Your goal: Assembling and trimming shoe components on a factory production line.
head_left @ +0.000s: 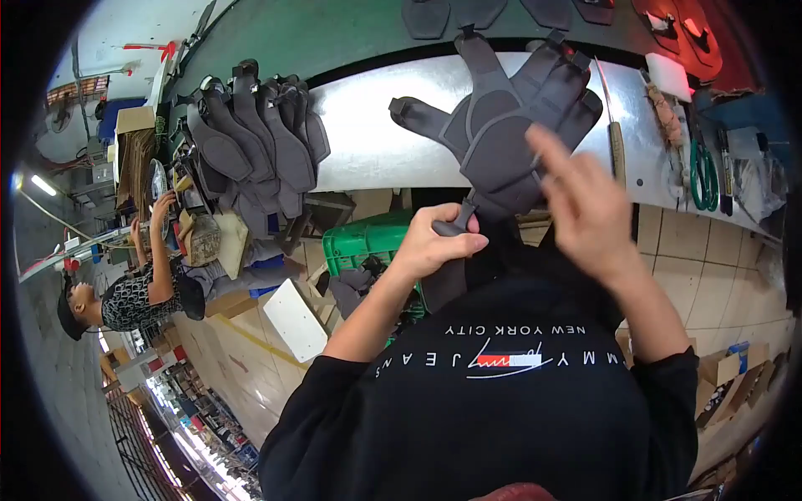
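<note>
My left hand is closed around the narrow strap end of a dark grey padded fabric piece, which hangs down in front of my body. My right hand is raised with nothing visible in it, index finger stretched out and fingers apart, a little blurred. Just beyond it, a fanned stack of similar dark grey padded pieces lies on the metal table, their strap ends pointing outward. My right fingertips overlap the stack's right side in view; whether they touch it I cannot tell.
Another heap of grey pieces hangs over the table's left end. Below stands a green crate. On the right lie a wooden-handled tool and green-handled scissors. A green surface runs behind. At left, a co-worker raises both arms.
</note>
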Demonstrator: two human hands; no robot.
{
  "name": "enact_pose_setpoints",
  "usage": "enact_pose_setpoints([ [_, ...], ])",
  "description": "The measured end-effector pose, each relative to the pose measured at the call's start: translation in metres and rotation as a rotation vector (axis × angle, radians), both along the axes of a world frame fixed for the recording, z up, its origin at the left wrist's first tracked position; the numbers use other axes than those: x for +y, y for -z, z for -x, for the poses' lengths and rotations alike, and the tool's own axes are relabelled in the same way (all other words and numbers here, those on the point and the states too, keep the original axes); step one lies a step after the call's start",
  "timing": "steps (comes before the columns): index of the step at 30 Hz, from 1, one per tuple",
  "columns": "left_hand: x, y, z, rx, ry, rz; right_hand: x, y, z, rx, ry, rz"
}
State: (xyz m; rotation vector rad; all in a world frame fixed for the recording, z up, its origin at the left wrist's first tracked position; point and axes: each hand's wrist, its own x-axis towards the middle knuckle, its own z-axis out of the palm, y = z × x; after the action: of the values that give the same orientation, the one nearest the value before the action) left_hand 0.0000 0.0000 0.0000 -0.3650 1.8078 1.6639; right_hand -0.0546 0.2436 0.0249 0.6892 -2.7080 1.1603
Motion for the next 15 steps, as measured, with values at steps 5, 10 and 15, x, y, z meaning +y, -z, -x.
enact_pose_setpoints([
  [5,-0.001,-0.002,0.004,0.102,-0.046,-0.052,0.049,0.029,0.077,0.335,0.437,-0.134],
  [10,-0.004,-0.011,0.003,0.177,-0.021,0.019,0.080,0.059,0.096,0.089,0.561,-0.266],
  [15,-0.006,-0.009,0.005,0.200,-0.038,0.015,0.080,0.067,0.102,0.232,0.544,-0.402],
])
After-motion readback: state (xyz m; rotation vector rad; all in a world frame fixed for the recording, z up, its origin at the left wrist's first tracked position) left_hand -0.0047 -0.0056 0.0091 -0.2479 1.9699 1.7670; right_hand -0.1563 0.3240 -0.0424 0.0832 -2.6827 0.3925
